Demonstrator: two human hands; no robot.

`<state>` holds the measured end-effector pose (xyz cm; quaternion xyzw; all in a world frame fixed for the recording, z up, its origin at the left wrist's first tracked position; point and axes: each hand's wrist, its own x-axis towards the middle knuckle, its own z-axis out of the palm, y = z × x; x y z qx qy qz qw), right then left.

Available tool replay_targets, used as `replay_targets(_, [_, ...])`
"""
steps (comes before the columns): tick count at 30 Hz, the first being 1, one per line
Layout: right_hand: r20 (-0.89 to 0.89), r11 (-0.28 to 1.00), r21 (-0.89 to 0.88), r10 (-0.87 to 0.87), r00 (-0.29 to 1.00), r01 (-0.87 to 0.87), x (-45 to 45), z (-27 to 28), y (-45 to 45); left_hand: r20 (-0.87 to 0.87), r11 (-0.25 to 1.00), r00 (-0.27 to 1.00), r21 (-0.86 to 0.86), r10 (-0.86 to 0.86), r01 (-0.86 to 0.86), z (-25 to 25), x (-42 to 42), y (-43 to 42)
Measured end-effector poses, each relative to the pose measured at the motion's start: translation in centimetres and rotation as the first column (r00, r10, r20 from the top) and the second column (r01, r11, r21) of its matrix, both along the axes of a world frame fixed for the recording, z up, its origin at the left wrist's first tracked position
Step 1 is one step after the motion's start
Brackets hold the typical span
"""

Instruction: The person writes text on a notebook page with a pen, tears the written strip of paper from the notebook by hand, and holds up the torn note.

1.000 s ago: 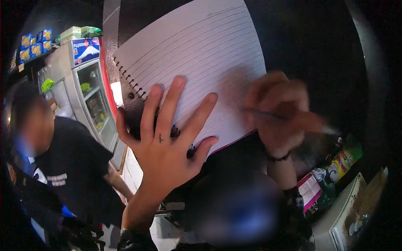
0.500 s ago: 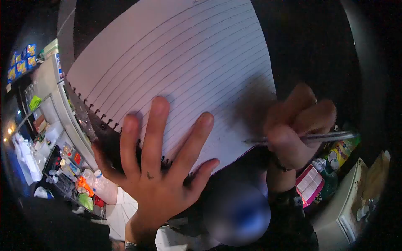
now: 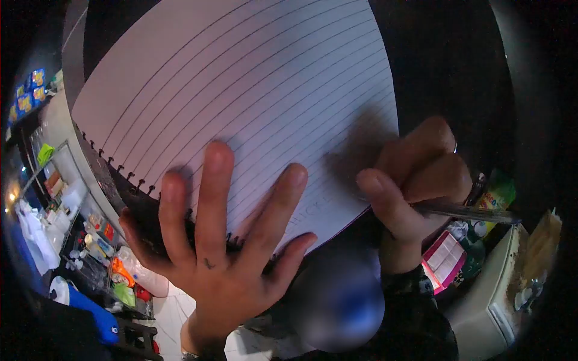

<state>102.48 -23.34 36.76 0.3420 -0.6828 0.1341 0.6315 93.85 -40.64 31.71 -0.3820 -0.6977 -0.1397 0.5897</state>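
Note:
A spiral-bound notebook (image 3: pixel 259 90) with lined white paper fills the upper middle of the view, its black coil along the lower left edge. My left hand (image 3: pixel 223 265) lies with fingers spread across the page near the coil, and a small dark mark shows on one finger. At the page's right edge, my right hand (image 3: pixel 421 180) is closed around a pen (image 3: pixel 469 212), whose back end points right; its tip is hidden by the fingers. Faint handwritten letters (image 3: pixel 310 212) run along the page between the two hands.
Blue packets (image 3: pixel 30 93) and a cluttered rack (image 3: pixel 90 234) stand at the left. A blurred round shape (image 3: pixel 337 307) sits below the notebook. A pink-edged item (image 3: pixel 444 259) and a whitish cabinet-like box (image 3: pixel 487 301) are at the lower right.
My right thumb has lifted and straightened, and the pen's front end no longer shows beyond it. More letters are visible on the page. The view has shifted slightly, showing a blue object lower left.

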Motion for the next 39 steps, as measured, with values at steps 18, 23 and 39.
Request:
replay_targets(18, [-0.091, 0.998, 0.004, -0.065, 0.994, 0.066, -0.53, -0.38, -0.07, 0.013, 1.0, 1.0, 0.008, -0.015, 0.015, 0.01, 0.02, 0.03])
replay_targets(23, [-0.103, 0.98, 0.082, -0.171, 0.98, 0.179, 0.07, 0.07, -0.19, 0.005, 1.0, 1.0, -0.001, -0.004, 0.004, 0.12, 0.1, -0.15])
replay_targets(39, [-0.105, 0.987, -0.014, -0.162, 0.981, 0.162, -0.14, -0.19, -0.67, -0.028, 1.0, 1.0, 0.018, -0.01, 0.011, 0.18, 0.01, 0.0])
